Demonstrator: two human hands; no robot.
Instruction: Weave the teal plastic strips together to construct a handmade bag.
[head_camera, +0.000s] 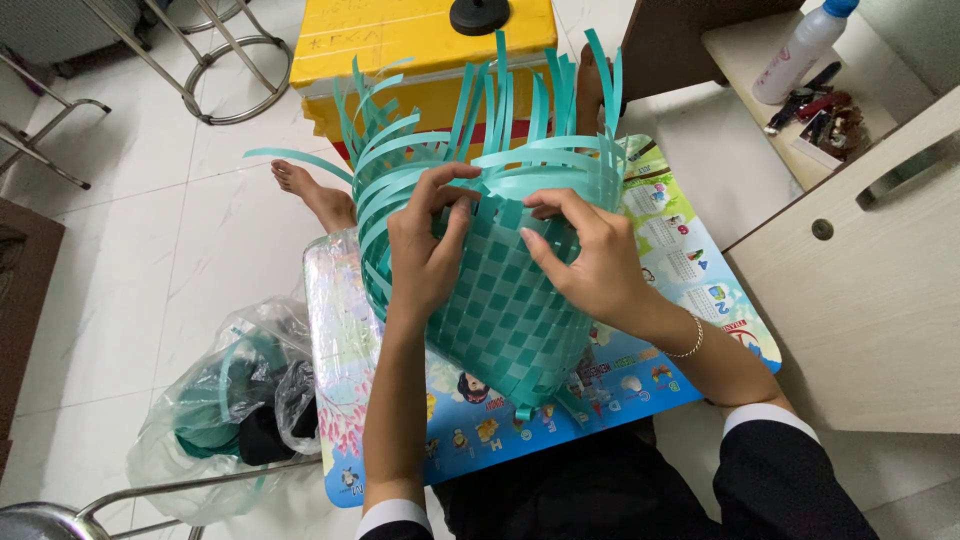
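My left hand is curled over the near wall of a half-woven teal basket, thumb and fingers pinching one of the horizontal plastic strips at the top of the woven part. My right hand sits just beside it on the same wall, fingers bent and pressed to the weave, fingertips nipping the same band of strip where it crosses the uprights. Neither hand is spread flat; both are closed lightly on the strip.

The basket lies tilted on its side on a small children's table with a colourful printed top, its checkered base pointing toward me and its mouth away. Above the woven part, loose teal strips fan up and outward, unwoven.

Beyond the basket stands a yellow box with a round black knob-like object on its lid. Left of the basket, a bare foot rests on the white tiled floor. Nearer me, left of the basket, a clear plastic bag holds more teal strip and something dark. To the right of the basket is a pale wooden cabinet, and beyond it a shelf bears a white bottle with a blue cap.
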